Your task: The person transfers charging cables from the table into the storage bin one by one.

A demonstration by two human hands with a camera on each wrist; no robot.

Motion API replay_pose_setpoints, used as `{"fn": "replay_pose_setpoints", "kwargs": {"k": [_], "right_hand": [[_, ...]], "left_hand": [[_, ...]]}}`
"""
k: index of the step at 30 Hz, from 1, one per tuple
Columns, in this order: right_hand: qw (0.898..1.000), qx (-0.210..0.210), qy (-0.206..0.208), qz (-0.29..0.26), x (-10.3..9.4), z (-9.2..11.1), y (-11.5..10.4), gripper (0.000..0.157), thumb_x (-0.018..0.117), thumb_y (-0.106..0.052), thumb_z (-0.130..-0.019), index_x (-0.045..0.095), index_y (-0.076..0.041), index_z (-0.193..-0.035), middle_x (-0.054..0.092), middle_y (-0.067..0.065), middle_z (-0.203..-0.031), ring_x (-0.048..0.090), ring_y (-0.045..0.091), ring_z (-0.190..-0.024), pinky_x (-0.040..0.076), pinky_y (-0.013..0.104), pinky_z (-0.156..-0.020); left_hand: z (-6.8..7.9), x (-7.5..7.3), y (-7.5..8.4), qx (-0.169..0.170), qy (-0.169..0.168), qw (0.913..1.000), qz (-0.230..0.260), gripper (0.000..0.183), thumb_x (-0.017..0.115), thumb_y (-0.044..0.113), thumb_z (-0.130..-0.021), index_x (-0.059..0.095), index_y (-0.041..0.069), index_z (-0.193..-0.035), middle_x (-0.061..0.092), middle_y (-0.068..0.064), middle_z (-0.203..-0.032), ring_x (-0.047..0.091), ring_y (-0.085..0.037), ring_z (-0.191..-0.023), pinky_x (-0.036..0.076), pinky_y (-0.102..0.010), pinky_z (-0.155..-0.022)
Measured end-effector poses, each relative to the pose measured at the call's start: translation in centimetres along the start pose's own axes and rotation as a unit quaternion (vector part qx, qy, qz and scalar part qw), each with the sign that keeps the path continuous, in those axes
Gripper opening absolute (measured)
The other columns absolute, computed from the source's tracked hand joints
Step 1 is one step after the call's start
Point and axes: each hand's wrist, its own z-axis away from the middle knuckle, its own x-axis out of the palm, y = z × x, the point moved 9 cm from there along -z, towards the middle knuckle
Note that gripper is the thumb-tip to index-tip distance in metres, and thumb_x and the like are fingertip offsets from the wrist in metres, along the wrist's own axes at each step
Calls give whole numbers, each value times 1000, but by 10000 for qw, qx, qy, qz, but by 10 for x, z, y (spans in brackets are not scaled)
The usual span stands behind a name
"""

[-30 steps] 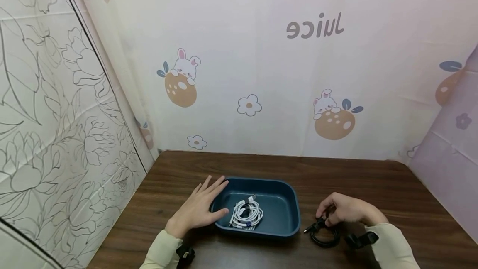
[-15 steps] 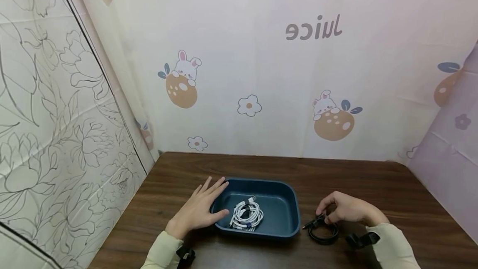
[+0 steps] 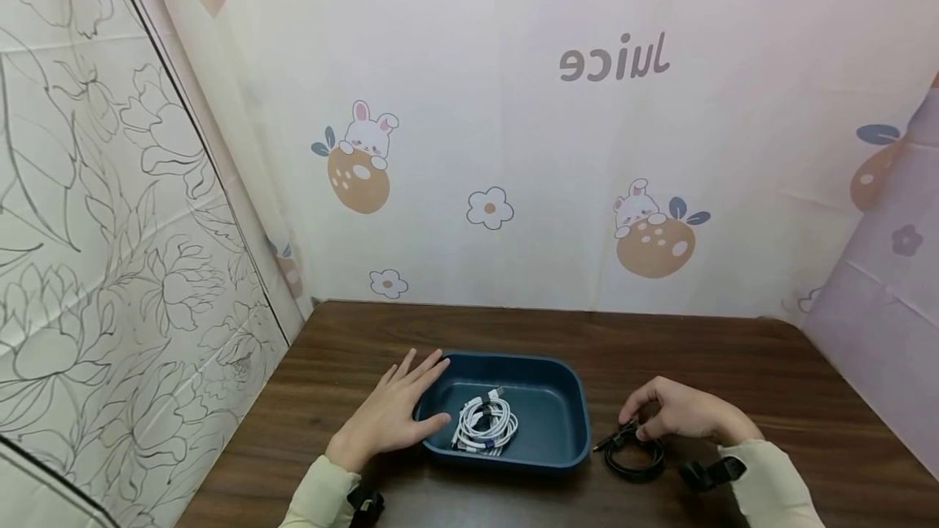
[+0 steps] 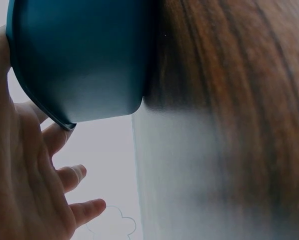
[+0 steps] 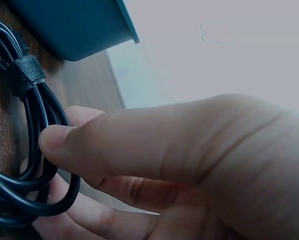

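Note:
In the head view, a dark blue rectangular box [image 3: 548, 426] stands on the table, holding coiled white cables [image 3: 486, 429] in its left part. My left hand [image 3: 392, 415] lies with spread fingers over the box's left rim. The left wrist view has that hand [image 4: 32, 180] touching the rim from outside. To the right of the box, my right hand [image 3: 682, 411] pinches a coiled black cable [image 3: 637, 475] at the table. Seen from the right wrist, thumb and fingers hold the loops of the black cable [image 5: 19, 197], bundled by a dark strap [image 5: 30, 70].
The dark wooden table [image 3: 697, 341] reaches back to a pale printed curtain [image 3: 513, 145]. Another curtain with line-drawn flowers [image 3: 132, 267] hangs on the left. Black wrist straps [image 3: 711, 473] sit by both sleeves.
The black cable's plug end has shifted very slightly left in the right hand's pinch. The left hand and the box stay in place.

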Motion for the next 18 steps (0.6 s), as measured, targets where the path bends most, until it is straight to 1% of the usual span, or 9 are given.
{"fn": "replay_pose_setpoints", "kwargs": {"k": [5, 8, 12, 18], "right_hand": [[10000, -38, 6, 70, -1, 0, -1, 24, 70, 0, -93, 74, 4, -116, 72, 21, -110, 66, 13, -77, 54, 28, -64], [9999, -65, 47, 136, -1, 1, -2, 24, 70, 0, -94, 74, 5, -117, 72, 21, -113, 64, 12, -76, 54, 28, -65], [9996, -103, 128, 236, -3, 2, -3, 24, 70, -1, -95, 74, 6, -118, 72, 21, -115, 64, 12, -79, 54, 29, -65], [9989, -199, 172, 378, -4, 2, -6, 24, 67, 0, -98, 72, 6, -120, 70, 24, -119, 64, 12, -81, 52, 28, -65]], "left_hand": [[1, 0, 0, 21, 34, 10000, -46, 78, 63, 55, -99, 34, 26, -165, 28, -2, -174, 20, -49, -159, 25, -78, -117], [1, 1, -1, -16, -4, 10000, -58, 79, 62, 57, -99, 33, 27, -166, 27, -1, -174, 19, -48, -159, 24, -77, -118], [1, 0, -1, -46, -15, 10000, -8, 80, 62, 57, -99, 32, 28, -166, 25, 1, -175, 18, -47, -160, 23, -77, -118], [1, -1, -1, -56, 6, 10000, 5, 81, 63, 57, -98, 32, 28, -166, 26, 1, -175, 18, -47, -160, 24, -77, -118]]}}
